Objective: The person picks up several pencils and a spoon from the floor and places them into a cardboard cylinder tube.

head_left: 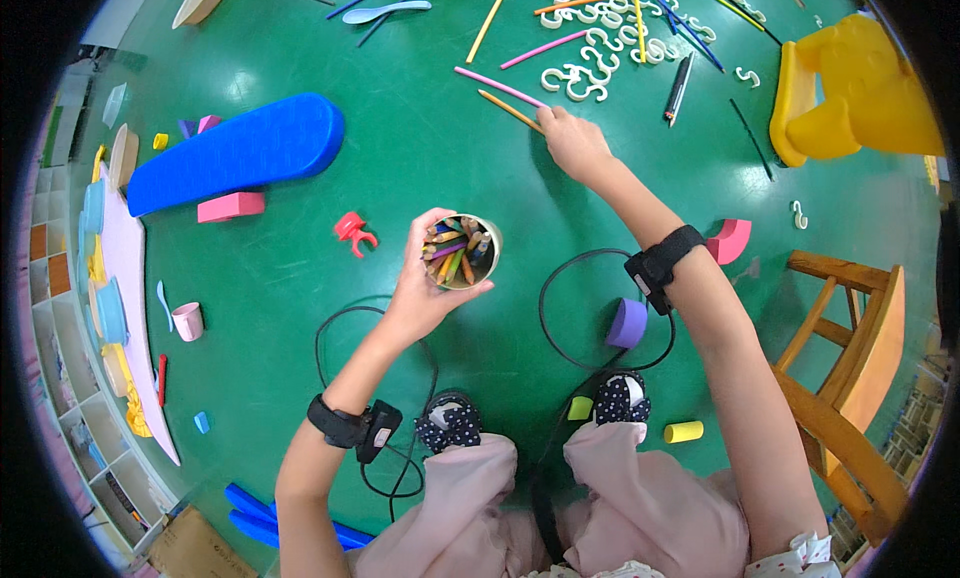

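My left hand (420, 273) is wrapped round a pale round pencil holder (497, 253), its open top facing up. Coloured pencils (455, 258) stand inside, packed mostly to one side. Farther off and to the right, my right hand (575, 143) is closed on the near ends of a pink pencil (500, 86) and an orange pencil (510, 111). Both pencils point away to the left. Just beyond that hand, white S-shaped hooks (575, 81) lie in a loose pile with more pencils, among them a pink one (543, 50) and a yellow one (486, 26).
A blue board (240, 148) rests on pink blocks (230, 207) at the left. A red toy (355, 234), a pink cup (187, 321) and a purple block (627, 323) lie about. On the right stand a yellow chair (850, 93) and a wooden chair (850, 348). Black cables (541, 308) loop near my feet.
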{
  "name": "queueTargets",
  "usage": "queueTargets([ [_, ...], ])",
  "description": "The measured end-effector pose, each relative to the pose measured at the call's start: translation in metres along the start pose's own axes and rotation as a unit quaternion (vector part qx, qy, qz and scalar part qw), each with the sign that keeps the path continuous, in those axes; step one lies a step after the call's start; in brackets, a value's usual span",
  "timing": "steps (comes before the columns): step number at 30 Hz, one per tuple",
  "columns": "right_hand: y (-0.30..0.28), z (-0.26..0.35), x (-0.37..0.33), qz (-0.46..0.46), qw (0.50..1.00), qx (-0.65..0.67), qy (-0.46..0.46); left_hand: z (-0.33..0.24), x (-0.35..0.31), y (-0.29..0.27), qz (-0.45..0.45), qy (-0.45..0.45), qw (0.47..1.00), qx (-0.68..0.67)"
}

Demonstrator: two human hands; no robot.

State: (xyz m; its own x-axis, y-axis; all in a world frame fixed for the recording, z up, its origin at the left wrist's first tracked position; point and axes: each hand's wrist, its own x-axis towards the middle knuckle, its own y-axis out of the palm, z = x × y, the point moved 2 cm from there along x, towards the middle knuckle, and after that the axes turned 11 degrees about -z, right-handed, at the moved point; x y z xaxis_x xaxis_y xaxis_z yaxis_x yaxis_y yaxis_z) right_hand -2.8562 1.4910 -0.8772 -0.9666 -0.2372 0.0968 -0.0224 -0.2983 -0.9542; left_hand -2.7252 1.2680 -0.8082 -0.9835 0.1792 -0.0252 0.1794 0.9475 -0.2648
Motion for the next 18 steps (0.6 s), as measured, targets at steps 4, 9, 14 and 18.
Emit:
queueTargets([
  [4,-0.030,0.030,-0.028,0.103,0.974,0.189,0.069,0.014,-0.004,-0.004,-0.015,-0.040,0.999,-0.033],
  [9,-0.165,0.095,-0.065,-0.179,0.750,0.636,0.043,0.015,-0.008,-0.009,-0.021,-0.050,0.998,-0.028],
  [14,-0.127,0.126,-0.090,-0.107,0.904,0.389,-0.145,0.017,-0.001,-0.002,-0.012,-0.012,1.000,-0.019],
  [18,-0.135,0.118,-0.099,-0.112,0.906,0.380,-0.152,0.020,-0.005,-0.003,-0.027,-0.024,0.999,-0.029],
])
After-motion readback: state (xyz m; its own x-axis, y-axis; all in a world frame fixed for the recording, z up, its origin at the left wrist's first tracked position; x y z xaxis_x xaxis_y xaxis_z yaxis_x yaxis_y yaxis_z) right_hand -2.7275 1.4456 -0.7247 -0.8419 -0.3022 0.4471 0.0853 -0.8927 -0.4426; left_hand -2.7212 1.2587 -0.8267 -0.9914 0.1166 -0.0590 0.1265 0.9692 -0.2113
